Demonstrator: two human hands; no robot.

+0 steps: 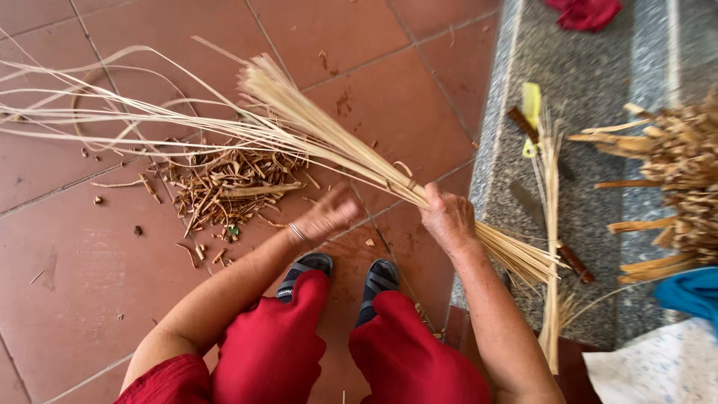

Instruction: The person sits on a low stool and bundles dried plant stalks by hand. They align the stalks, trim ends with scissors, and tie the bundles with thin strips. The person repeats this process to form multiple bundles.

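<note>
Over red floor tiles (90, 299), right hand (447, 217) grips cane bundle (336, 142); left hand (325, 217) seemingly open.

Two bare hands show at the frame's centre, the left hand (327, 215) and the right hand (447, 217). One bundle of pale strips (329, 138) crosses the middle. Two sandals (305, 266) sit at lower centre. One heap of brown shavings (228, 187) lies centre-left. One red cloth (587, 13) sits top right, one blue cloth (689, 292) at the right edge.
</note>
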